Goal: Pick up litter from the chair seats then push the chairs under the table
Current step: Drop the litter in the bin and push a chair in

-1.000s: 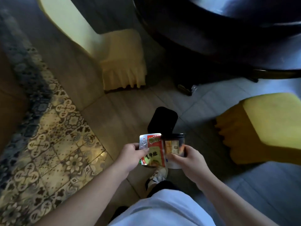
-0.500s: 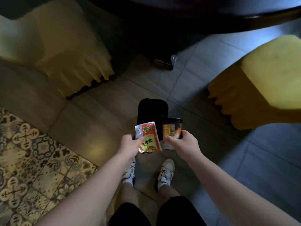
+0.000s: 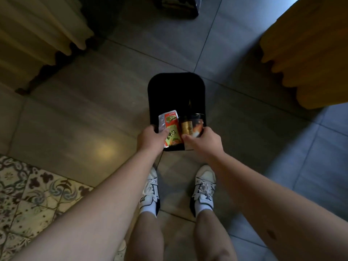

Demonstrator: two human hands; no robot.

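Observation:
My left hand (image 3: 150, 137) pinches a red and silver snack packet (image 3: 171, 127) by its lower left edge. My right hand (image 3: 205, 141) grips a small jar with a gold label and a black lid (image 3: 192, 126). Both pieces of litter hang over the near end of a black rectangular bin (image 3: 176, 91) that stands on the floor in front of my feet. A yellow-covered chair (image 3: 308, 51) is at the upper right, and another one in paler cloth (image 3: 35, 31) sits at the upper left.
My two white sneakers (image 3: 204, 189) stand on grey floor tiles just behind the bin. A patterned tile strip (image 3: 28, 200) fills the lower left. A dark table base (image 3: 178, 6) shows at the top edge between the chairs.
The view has tilted down and closer, so the bin is now directly below. Both hands have carried the packet and the jar forward over the bin's opening.

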